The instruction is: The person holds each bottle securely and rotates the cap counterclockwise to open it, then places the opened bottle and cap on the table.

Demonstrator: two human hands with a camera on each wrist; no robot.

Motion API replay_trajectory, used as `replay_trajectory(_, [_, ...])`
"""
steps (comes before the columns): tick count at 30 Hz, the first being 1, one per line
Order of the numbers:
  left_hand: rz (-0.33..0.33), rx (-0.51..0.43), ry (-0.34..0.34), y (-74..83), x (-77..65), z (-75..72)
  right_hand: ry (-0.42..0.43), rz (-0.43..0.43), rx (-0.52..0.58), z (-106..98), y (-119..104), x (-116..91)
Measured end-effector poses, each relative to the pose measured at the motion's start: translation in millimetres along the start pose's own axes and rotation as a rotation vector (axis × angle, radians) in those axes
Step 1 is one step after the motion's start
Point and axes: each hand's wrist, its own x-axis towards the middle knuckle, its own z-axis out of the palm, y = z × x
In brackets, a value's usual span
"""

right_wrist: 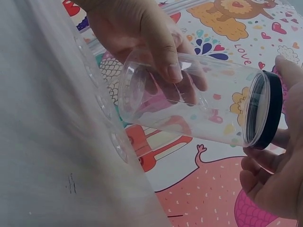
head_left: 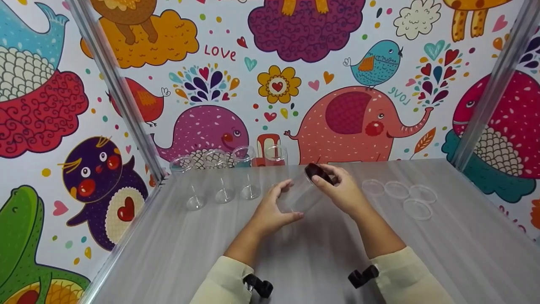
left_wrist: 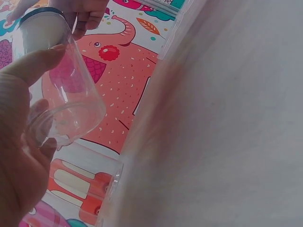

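Note:
A clear plastic jar [right_wrist: 213, 94] is held tilted above the table, its black lid [head_left: 317, 174] at the upper right end. My left hand [head_left: 270, 209] grips the jar's body near its base, thumb on one side and fingers on the other. At the other end, my right hand [head_left: 344, 190] holds the black lid between thumb and fingers. In the right wrist view the lid [right_wrist: 271, 111] sits over the jar's mouth; whether it is screwed tight cannot be told. Nothing is visible inside the jar.
Several clear open jars [head_left: 249, 192] stand in a row at the back left of the grey table [head_left: 312, 261]. Several clear rings or discs [head_left: 417, 209] lie on the right. Printed panels [head_left: 228, 84] with metal posts [head_left: 122, 93] enclose the back and sides.

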Motion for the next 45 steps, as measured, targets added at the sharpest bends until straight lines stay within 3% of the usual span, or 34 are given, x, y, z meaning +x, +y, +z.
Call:
replay_trajectory(8, [0.001, -0.001, -0.003, -1.2, 0.1, 0.2, -0.01, -0.021, 0.034, -1.9, -1.4, -1.7])
replay_trajectory(17, [0.019, -0.031, -0.002, -0.5, 1.5, 0.0, -0.053, -0.132, 0.121, -0.1, -2.5, -2.5])
replay_trajectory(23, [0.022, -0.023, -0.011, 0.2, 1.4, -0.7, -0.1, -0.115, 0.19, 0.0, -3.6, -2.5])
replay_trajectory(30, [0.031, -0.005, -0.009, 0.4, 1.6, -0.8, -0.096, -0.126, 0.22, -0.7, -3.7, -3.1])
replay_trajectory(33, [0.032, -0.008, -0.01, 0.4, 1.4, -1.0, -0.056, -0.119, 0.178, -0.3, -3.3, -2.2])
replay_trajectory(38, [0.02, -0.016, -0.012, 0.8, 1.4, -0.7, 0.038, -0.071, 0.013, 0.9, -1.6, -0.2])
replay_trajectory(45, [0.034, -0.009, -0.009, 0.0, 1.7, -0.6, 0.045, -0.034, -0.042, 1.3, -1.3, -0.2])
